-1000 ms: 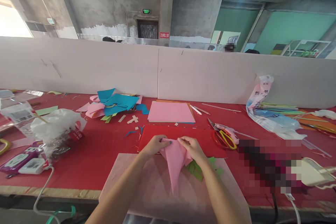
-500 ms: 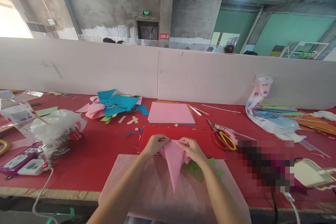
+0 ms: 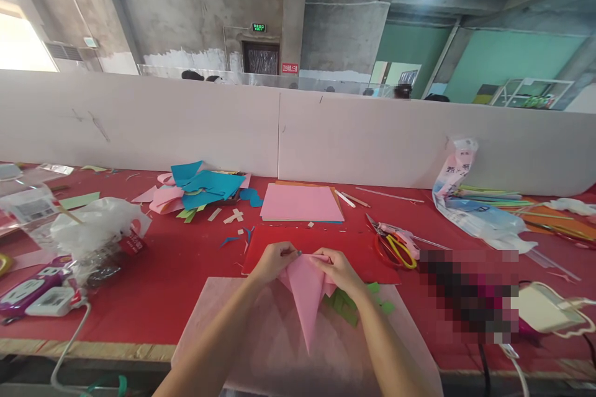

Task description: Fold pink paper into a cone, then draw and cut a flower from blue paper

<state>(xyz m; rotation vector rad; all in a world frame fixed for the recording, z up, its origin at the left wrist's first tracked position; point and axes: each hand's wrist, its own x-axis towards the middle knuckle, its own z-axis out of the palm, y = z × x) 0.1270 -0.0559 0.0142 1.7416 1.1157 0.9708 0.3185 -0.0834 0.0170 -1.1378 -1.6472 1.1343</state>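
Note:
A folded piece of pink paper hangs between my two hands, its long point aimed down toward me. My left hand pinches its upper left edge. My right hand grips the upper right edge, thumb and fingers closed on it. Beneath lies a pale pink sheet at the table's front edge. Green paper pieces rest under my right wrist. Just beyond my hands is a red sheet, partly covered by them.
A stack of pink sheets lies ahead. Scissors sit to the right, beside a pink glue gun. Blue and pink scraps pile at the back left. A plastic bag and a purple power strip are at left.
The view has shifted slightly, so the surroundings sit a little lower and further left. Both hands keep hold of the pink paper, whose tip now reaches slightly lower.

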